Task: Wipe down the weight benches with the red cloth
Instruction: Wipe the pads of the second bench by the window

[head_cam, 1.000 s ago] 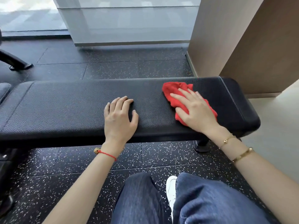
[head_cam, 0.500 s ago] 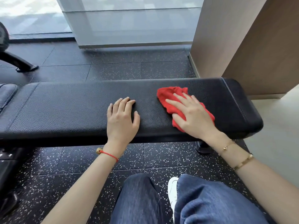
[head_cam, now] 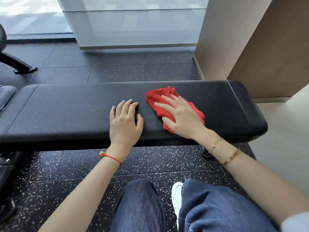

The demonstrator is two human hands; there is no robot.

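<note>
Fingers (head_cam: pixel 164 104) of the right hand (head_cam: pixel 182 117) lie straight and spread, pressing down flat; the left hand (head_cam: pixel 124 123) rests beside it, fingers relaxed, holding nothing. Beneath both, the weight bench (head_cam: pixel 66 111) runs left to right, its padded black top firm and faintly grained, likely giving some drag. Toward its right end sits the red cloth (head_cam: pixel 158 96), bunched, soft and light; a flat palm over its middle should steer it best.
</note>
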